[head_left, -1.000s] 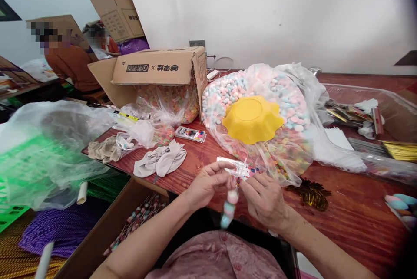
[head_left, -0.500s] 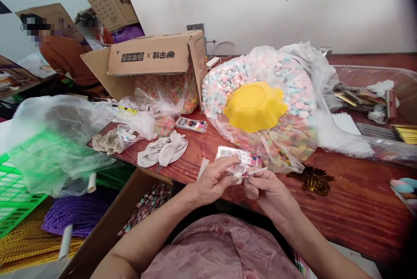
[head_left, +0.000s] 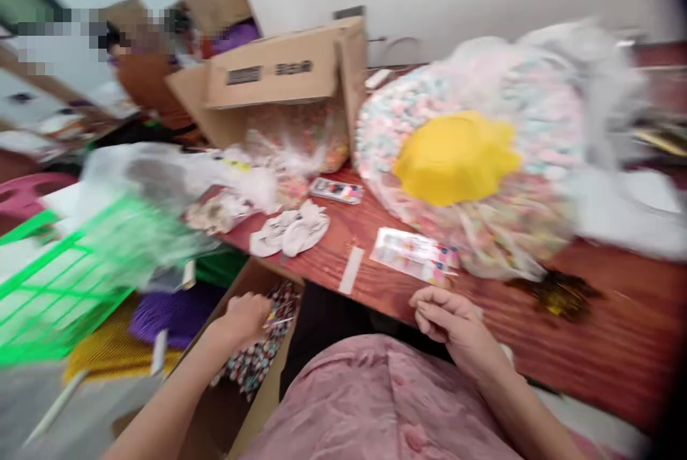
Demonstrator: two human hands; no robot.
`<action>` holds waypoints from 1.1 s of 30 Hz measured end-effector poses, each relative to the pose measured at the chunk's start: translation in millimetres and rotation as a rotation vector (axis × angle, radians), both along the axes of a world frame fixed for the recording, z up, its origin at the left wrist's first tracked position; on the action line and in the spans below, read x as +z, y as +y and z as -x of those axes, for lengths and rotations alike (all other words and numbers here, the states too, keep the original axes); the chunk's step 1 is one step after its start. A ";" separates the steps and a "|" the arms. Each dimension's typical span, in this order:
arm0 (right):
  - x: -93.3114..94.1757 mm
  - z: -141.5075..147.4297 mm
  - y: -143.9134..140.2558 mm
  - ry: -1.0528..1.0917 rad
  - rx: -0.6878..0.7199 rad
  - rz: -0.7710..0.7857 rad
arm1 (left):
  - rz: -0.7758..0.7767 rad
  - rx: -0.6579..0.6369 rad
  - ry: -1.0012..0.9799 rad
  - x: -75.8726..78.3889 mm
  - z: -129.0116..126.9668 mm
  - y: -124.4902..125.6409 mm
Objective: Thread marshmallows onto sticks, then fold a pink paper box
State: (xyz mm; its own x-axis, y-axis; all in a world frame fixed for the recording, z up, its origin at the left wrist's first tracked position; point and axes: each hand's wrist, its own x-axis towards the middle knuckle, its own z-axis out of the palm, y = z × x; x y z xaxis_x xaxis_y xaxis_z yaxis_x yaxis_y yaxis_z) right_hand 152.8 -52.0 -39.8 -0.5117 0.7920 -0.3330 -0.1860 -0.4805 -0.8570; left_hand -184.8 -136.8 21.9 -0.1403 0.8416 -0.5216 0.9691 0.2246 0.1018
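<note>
My left hand (head_left: 247, 318) is closed above an open cardboard box (head_left: 262, 392) at the lower left. A thin white stick with a small coloured end (head_left: 280, 322) shows at its fingers, blurred by motion. Beneath it, the box holds a heap of similar small beaded sticks (head_left: 250, 367). My right hand (head_left: 446, 315) is at the table's front edge, thumb and fingers curled together; whether anything is in them is hidden. Just beyond it lies a printed white card with coloured spots (head_left: 411, 254), and to its left a white strip (head_left: 351, 270).
A yellow wavy-rimmed bowl (head_left: 454, 156) lies upside down on a clear bag of pastel pieces (head_left: 537, 116). Grey cloth pieces (head_left: 293, 229), a flat packet (head_left: 337, 189) and a carton (head_left: 284, 74) stand along the table (head_left: 606, 345). A green basket (head_left: 59, 281) is at left.
My hands were together over the table at a thin white stick. My left hand has moved left and down over the box; my right hand stays near the edge. The view has swung left.
</note>
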 end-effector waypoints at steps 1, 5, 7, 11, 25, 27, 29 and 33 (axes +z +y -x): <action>1.9 -7.9 -5.9 -0.023 -0.028 -0.044 | 0.036 -0.048 0.080 -8.3 -3.8 1.6; -3.6 -40.9 -40.6 -0.121 -0.141 -0.175 | 0.097 -0.439 -0.297 -36.2 -49.0 34.3; -20.9 -67.0 -65.1 -0.314 -0.236 -0.165 | 0.085 -0.584 -0.469 -41.8 -83.4 53.6; -79.2 -141.7 -134.5 -0.877 -0.466 0.033 | 0.121 -0.698 -0.601 -44.7 -142.5 75.2; -261.9 -205.4 -206.4 -1.535 -0.223 0.462 | -0.058 -0.671 -0.573 -49.0 -192.7 60.5; -271.1 -202.8 -200.4 -1.541 -0.215 0.458 | -0.100 -0.657 -0.560 -51.7 -193.0 57.3; -276.5 -204.2 -199.0 -1.502 -0.192 0.409 | -0.128 -0.661 -0.547 -55.8 -191.8 57.0; -279.8 -234.9 -207.3 -1.469 -0.212 0.344 | -0.065 -0.764 -0.519 -61.4 -191.0 63.1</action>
